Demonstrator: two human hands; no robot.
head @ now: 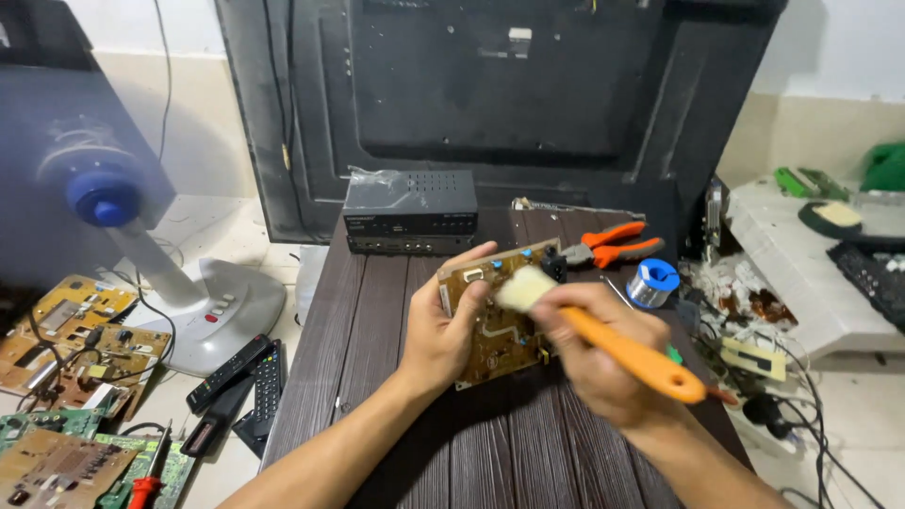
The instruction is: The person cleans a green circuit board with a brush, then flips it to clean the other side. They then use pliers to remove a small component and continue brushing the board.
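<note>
My left hand (443, 325) grips a tan circuit board (500, 325) by its left edge, tilted up above the dark wooden table (377, 377). My right hand (599, 353) holds a paintbrush with an orange handle (632, 353). Its pale bristles (524, 287) rest on the upper part of the board's solder side. The right hand is blurred by motion.
Two stacked black set-top boxes (410, 212) stand at the table's far end before a large black television back (490, 94). Orange-handled pliers (611, 247) and a blue solder spool (652, 281) lie at right. A fan (141, 236), remotes (247, 377) and circuit boards (66, 396) are on the floor left.
</note>
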